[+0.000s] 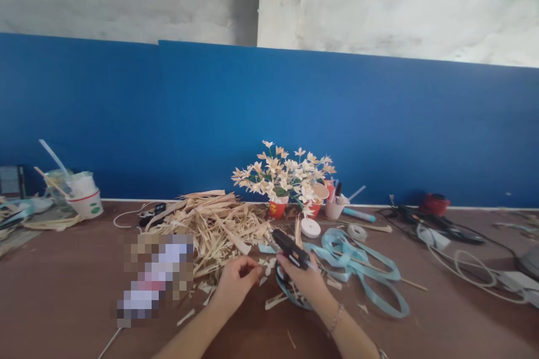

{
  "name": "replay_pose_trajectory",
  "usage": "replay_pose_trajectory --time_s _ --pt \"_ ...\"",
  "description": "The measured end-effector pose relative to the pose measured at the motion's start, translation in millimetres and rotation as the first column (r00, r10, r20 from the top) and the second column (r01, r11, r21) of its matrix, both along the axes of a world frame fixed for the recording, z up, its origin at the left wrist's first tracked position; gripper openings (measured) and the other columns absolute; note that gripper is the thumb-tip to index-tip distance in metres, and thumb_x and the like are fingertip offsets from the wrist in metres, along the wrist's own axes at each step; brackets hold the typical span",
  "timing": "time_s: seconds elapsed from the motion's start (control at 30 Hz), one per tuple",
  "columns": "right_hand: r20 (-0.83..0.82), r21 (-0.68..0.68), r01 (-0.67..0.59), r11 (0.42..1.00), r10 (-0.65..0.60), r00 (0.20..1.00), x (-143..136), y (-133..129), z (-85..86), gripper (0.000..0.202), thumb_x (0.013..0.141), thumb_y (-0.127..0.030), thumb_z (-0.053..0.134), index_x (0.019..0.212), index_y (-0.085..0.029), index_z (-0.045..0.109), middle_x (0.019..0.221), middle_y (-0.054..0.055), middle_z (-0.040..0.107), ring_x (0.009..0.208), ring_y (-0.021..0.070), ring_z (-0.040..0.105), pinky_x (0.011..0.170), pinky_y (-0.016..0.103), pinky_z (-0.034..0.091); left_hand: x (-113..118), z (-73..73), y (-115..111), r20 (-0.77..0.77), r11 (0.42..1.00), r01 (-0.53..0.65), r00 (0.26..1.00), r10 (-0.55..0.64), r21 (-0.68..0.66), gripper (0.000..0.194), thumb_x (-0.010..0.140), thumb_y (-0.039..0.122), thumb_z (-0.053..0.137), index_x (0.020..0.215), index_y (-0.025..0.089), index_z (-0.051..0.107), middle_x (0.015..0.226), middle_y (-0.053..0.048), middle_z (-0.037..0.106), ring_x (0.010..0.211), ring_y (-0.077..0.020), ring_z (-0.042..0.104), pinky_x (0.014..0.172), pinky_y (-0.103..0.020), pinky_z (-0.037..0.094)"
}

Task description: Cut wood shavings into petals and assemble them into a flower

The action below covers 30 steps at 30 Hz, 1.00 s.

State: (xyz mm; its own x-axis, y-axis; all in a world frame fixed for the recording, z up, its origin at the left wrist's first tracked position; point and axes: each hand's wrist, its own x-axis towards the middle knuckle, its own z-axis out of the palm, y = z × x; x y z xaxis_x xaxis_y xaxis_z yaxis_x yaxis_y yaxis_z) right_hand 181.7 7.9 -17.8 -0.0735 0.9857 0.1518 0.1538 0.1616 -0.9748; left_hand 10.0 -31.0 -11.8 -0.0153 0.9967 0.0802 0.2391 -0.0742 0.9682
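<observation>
My right hand [301, 275] is wrapped round a black glue gun [290, 248], whose nozzle points up and left. Just left of it, my left hand [239, 280] has thumb and forefinger pinched together; anything between them is too small to make out. Small pale husk pieces [268, 267] lie between the two hands. Behind my left hand spreads a heap of dry straw-coloured husks [210, 219]. Cream flowers [273, 165] stand in a red cup [278, 208] beyond the hands. A light blue ribbon [345, 252] lies looped to the right of my right hand.
A white cup [86, 203] with sticks stands at the far left. White tape rolls, one a solid disc [310, 228], lie before the flowers. Cables [467, 269] and a power strip spread at the right. A blue partition [189, 118] rises behind the table.
</observation>
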Motion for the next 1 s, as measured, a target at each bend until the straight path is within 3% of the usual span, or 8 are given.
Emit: replay_pose_trajectory --time_s 0.13,0.27,0.57,0.67,0.77,0.87,1.0 --pt "-0.035 -0.066 -0.111 0.992 0.109 0.993 -11 -10 2.4 0.038 0.064 -0.046 0.065 0.083 -0.013 0.067 0.053 0.0 0.058 0.045 0.0115 0.05 0.046 0.024 0.044 2 -2.8 -1 -0.034 0.999 0.049 0.998 -0.049 0.007 0.019 0.07 0.031 0.055 0.061 0.016 0.061 0.053 0.001 0.06 0.053 -0.0131 0.051 0.054 -0.023 0.037" --pt "-0.016 -0.065 -0.059 0.996 0.058 0.998 -14 -12 1.0 0.033 0.064 -0.047 0.065 0.071 -0.014 0.063 0.049 -0.001 0.055 0.045 0.0113 0.05 0.048 0.023 0.045 4 -5.4 -1 -0.025 0.997 0.079 0.997 -0.079 0.016 0.017 0.07 0.03 0.055 0.064 0.016 0.063 0.057 0.001 0.062 0.055 -0.0131 0.052 0.054 -0.022 0.038" --pt "-0.011 -0.039 -0.004 0.999 0.004 1.0 -12 -4 -13.7 0.032 0.069 -0.047 0.061 0.075 -0.016 0.062 0.054 0.001 0.058 0.051 0.0148 0.054 0.05 0.024 0.045 2 -7.3 -1 -0.039 0.998 0.029 0.999 -0.027 0.059 0.019 0.071 0.029 0.053 0.062 0.017 0.063 0.06 -0.002 0.065 0.059 -0.0157 0.057 0.059 -0.024 0.042" --pt "0.049 0.039 -0.012 0.999 0.01 0.999 -9 -5 -9.4 0.028 0.072 -0.043 0.059 0.079 -0.017 0.061 0.057 0.001 0.058 0.052 0.0141 0.053 0.051 0.024 0.045 -2 -7.1 4 0.034 0.999 -0.049 0.998 0.048 0.018 0.02 0.071 0.033 0.053 0.065 0.016 0.062 0.059 -0.002 0.066 0.058 -0.0163 0.058 0.058 -0.025 0.043" --pt "0.176 0.183 -0.068 0.981 0.036 0.984 -6 -10 -0.8 0.022 0.074 -0.039 0.058 0.071 -0.017 0.059 0.058 0.0 0.056 0.055 0.0137 0.051 0.053 0.023 0.043 -7 -6.4 7 0.09 0.992 -0.124 0.988 0.123 0.002 0.023 0.07 0.037 0.054 0.066 0.016 0.062 0.059 -0.001 0.065 0.057 -0.0162 0.058 0.057 -0.025 0.043" --pt "0.282 0.292 -0.158 0.943 0.073 0.957 -5 -15 5.2 0.017 0.073 -0.034 0.058 0.066 -0.019 0.06 0.061 0.001 0.058 0.058 0.0148 0.052 0.055 0.023 0.043 -10 -6.8 9 0.079 0.984 -0.176 0.982 0.173 0.037 0.023 0.07 0.037 0.055 0.066 0.016 0.063 0.058 -0.001 0.065 0.058 -0.0165 0.058 0.056 -0.025 0.043" --pt "0.332 0.359 -0.188 0.914 0.063 0.941 -6 -17 5.8 0.012 0.071 -0.03 0.058 0.074 -0.021 0.064 0.071 0.003 0.063 0.068 0.0182 0.057 0.063 0.026 0.046 -11 -8.3 9 0.017 0.973 -0.216 0.976 0.215 0.081 0.022 0.07 0.035 0.055 0.069 0.016 0.065 0.06 -0.001 0.066 0.057 -0.0165 0.058 0.055 -0.024 0.043"
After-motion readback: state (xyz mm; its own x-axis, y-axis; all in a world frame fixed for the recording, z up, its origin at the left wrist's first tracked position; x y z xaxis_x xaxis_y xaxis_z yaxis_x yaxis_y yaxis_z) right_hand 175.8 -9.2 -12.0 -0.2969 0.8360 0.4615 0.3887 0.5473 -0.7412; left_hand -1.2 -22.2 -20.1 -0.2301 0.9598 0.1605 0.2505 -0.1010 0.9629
